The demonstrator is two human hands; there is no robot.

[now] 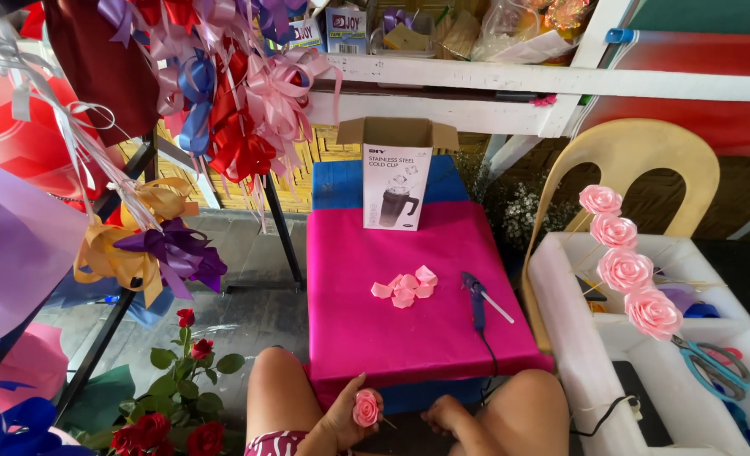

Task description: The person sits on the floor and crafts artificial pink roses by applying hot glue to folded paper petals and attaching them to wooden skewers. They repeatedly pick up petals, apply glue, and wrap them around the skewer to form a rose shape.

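My left hand holds a small pink ribbon rose on a thin stick, low between my knees. My right hand rests beside it with fingers curled, nothing seen in it. On the magenta cloth-covered table in front lie a few pink ribbon petals and a dark blue glue gun with its cord running toward me. Several finished pink ribbon roses on sticks lean over the white bin at my right.
An opened white product box stands at the table's far end. Blue-handled scissors lie in the white bin. A cream plastic chair is behind it. Ribbon bows hang at upper left; red roses stand lower left.
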